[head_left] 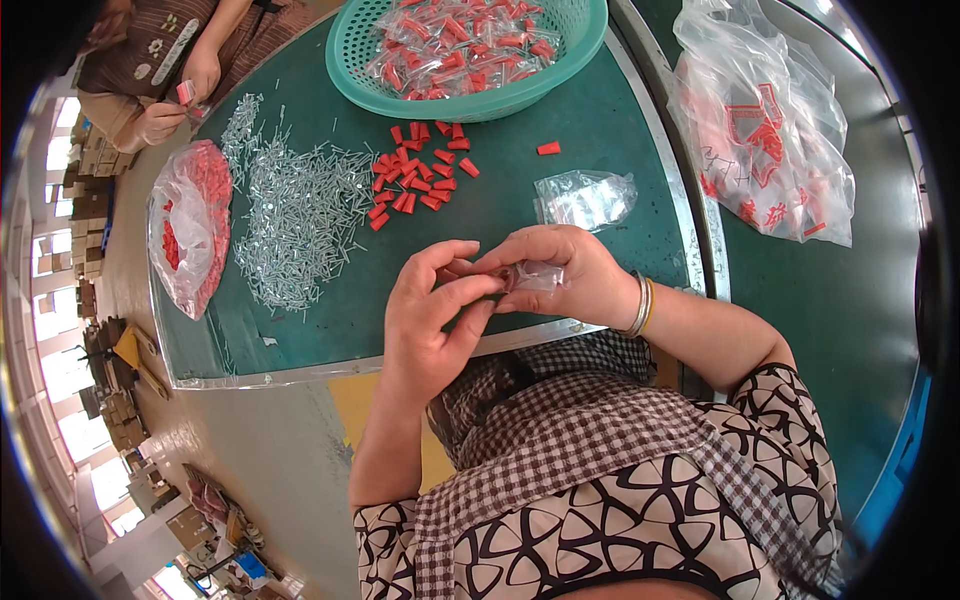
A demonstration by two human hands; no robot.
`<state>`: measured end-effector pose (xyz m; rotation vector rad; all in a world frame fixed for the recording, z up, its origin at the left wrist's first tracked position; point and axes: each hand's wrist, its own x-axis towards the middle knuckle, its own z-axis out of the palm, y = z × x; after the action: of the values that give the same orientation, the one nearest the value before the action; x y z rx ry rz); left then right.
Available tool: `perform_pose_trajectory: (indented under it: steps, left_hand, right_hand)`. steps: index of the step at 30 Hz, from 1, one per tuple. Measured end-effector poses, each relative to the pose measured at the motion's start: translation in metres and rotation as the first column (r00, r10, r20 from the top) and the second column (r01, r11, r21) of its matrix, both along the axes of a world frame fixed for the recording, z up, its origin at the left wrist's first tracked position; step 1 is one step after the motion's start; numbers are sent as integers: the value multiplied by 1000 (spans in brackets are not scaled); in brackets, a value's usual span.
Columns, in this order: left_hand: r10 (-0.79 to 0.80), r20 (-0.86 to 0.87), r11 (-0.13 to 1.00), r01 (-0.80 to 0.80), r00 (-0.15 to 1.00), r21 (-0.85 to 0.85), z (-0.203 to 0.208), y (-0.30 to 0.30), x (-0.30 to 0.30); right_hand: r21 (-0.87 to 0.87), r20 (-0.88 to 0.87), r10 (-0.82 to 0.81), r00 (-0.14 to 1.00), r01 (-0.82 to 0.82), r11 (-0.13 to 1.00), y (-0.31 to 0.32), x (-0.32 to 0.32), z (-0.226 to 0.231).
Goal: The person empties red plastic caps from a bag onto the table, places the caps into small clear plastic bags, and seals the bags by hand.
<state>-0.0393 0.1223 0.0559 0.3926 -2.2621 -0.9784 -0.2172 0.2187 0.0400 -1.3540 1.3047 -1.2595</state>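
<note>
Both hands meet over the table's near edge. My right hand [578, 262] pinches a small clear plastic bag [541, 279] between thumb and fingers. Fingers bent, my left hand [428, 318] closes in at the bag's left end, its fingertips touching or nearly touching my right fingers. A small dark reddish bit shows between the fingertips; what it is I cannot make out. Just beyond the hands lie a pile of red tapered plastic plugs [412, 178] and a stack of flat clear bags [588, 200]. Left of the plugs spreads a heap of silver screws or nails [300, 215].
A green perforated basket [345, 75] full of bagged red pieces stands at the far side. One red plug [548, 148] lies apart. At the left is an open bag of red pieces [205, 225]; a large printed bag [765, 130] lies right. Another person's hands [165, 122] work far left.
</note>
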Motion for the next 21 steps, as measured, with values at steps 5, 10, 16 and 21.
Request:
perform_pose_trajectory:
  steps: [5,10,16,21]
  left_hand:
    - [371,118,895,-389,921,218,-22,-47,16]
    - [505,254,821,-369,825,-436,-49,-85,18]
    - [478,298,875,-419,826,-242,-31,-78,17]
    - [226,92,973,-219,970,-78,24,-17,6]
  right_hand:
    - [70,97,19,995,-26,997,-1,0,8]
    - [69,152,13,988,-24,997,-1,2,6]
    - [50,86,36,996,-41,998,-3,0,8]
    - [81,56,20,998,-25,996,-2,-2,6]
